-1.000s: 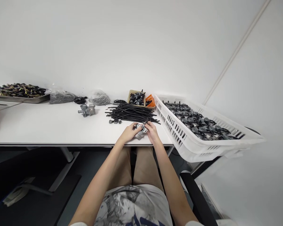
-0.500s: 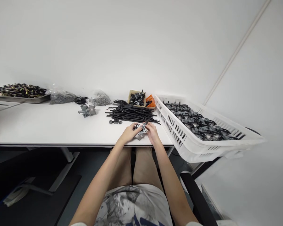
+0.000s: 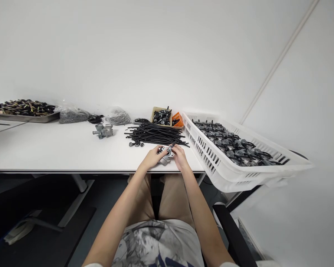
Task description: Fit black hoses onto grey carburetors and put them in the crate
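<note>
Near the table's front edge, a silver-grey carburetor (image 3: 165, 159) sits between my two hands. My left hand (image 3: 151, 157) is closed around its left side, thumb on top. At its right side, my right hand (image 3: 180, 156) pinches close to a small black-and-grey part (image 3: 172, 145) that sticks up from the body. My fingers partly hide the carburetor, and I cannot tell how that part is joined to it. Another carburetor (image 3: 103, 131) lies on the table to the left. A few small black-and-grey knob-like parts (image 3: 136, 143) lie just beyond my left hand.
Black rubber hoses (image 3: 156, 133) lie in a pile beyond my hands. Behind them stand a beige bin (image 3: 153, 110) of small parts and an orange basket (image 3: 179, 115). A white crate (image 3: 211, 163) of carburetors overhangs the table's right end. Plastic bags (image 3: 72, 114) and a metal tray (image 3: 46, 118) line the back left.
My hands and the carburetor stay in nearly the same place. My knees have moved apart below the table.
</note>
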A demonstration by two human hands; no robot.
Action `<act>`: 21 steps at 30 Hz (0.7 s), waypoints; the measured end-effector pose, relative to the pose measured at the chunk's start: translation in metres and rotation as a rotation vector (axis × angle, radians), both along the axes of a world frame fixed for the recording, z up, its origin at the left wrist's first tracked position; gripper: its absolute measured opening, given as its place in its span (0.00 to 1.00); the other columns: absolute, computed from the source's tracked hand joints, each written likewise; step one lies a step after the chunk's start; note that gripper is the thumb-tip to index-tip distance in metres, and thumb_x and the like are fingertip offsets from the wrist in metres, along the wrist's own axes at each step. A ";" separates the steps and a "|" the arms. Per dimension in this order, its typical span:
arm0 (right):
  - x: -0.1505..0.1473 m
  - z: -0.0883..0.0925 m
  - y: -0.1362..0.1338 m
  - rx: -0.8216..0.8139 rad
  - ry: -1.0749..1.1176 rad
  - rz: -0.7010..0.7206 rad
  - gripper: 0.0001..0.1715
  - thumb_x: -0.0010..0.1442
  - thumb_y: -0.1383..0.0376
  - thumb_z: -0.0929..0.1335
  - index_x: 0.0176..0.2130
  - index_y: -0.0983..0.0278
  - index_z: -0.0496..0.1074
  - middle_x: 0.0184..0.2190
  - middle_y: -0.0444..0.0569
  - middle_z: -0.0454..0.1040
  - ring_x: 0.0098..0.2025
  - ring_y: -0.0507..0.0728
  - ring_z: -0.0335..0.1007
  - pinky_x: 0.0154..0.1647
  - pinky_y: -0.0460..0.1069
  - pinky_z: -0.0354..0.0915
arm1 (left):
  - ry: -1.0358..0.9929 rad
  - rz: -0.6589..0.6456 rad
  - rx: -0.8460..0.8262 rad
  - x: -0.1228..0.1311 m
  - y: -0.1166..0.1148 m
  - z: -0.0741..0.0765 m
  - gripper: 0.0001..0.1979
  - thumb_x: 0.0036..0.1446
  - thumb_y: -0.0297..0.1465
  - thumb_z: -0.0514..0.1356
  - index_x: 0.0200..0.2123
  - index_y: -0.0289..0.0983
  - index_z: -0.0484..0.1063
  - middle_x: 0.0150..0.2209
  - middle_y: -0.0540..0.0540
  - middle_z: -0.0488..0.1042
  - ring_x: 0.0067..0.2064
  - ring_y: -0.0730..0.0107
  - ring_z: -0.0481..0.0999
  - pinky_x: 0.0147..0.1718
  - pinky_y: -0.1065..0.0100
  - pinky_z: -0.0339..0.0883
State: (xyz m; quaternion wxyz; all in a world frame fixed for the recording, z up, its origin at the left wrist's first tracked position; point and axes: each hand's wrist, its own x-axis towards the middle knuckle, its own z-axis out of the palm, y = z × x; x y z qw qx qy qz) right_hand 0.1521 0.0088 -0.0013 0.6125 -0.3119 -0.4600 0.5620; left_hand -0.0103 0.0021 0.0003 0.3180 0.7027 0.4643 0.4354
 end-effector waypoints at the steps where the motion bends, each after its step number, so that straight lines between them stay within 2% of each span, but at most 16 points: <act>1: 0.000 0.000 0.000 0.002 -0.002 0.000 0.10 0.47 0.60 0.73 0.32 0.60 0.76 0.30 0.42 0.75 0.32 0.53 0.68 0.30 0.46 0.60 | 0.000 -0.001 -0.001 0.000 0.000 0.000 0.29 0.57 0.52 0.57 0.51 0.37 0.73 0.49 0.41 0.79 0.50 0.54 0.77 0.52 0.60 0.66; 21: -0.001 0.003 -0.003 0.004 -0.001 -0.017 0.11 0.46 0.59 0.74 0.31 0.60 0.75 0.31 0.43 0.75 0.34 0.54 0.68 0.31 0.46 0.60 | 0.021 0.004 0.000 0.000 -0.003 0.002 0.29 0.57 0.52 0.56 0.51 0.37 0.73 0.50 0.40 0.78 0.50 0.54 0.76 0.51 0.59 0.66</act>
